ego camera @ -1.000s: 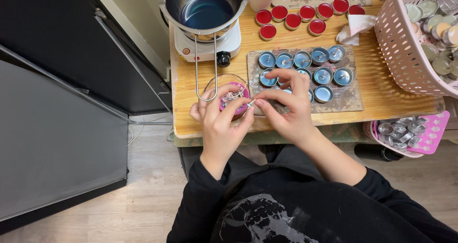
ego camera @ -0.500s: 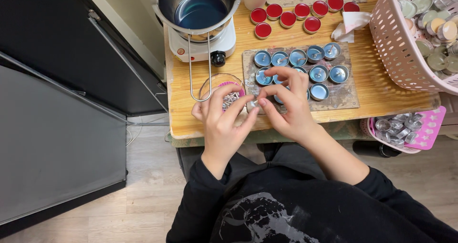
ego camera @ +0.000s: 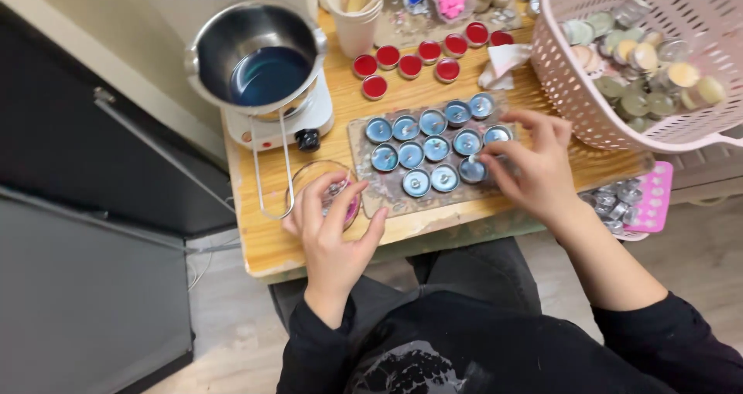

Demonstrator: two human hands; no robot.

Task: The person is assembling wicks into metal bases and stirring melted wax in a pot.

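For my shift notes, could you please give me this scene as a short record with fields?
Left hand: rests on the small glass bowl
Right hand: fingertips at a blue tealight cup on the board
Pot: blue liquid, on a white heater
Red cups: row behind the board
Pink basket: holds filled cups

The left hand point(ego camera: 331, 235) is reaching into a small glass bowl point(ego camera: 323, 192) near the wooden tabletop's point(ego camera: 263, 243) front edge; the right hand point(ego camera: 530, 166) is pinching a wick over a blue tealight cup point(ego camera: 472, 169) on the mat point(ego camera: 364, 138); a pink basket point(ego camera: 619, 123) is sitting at the right edge.
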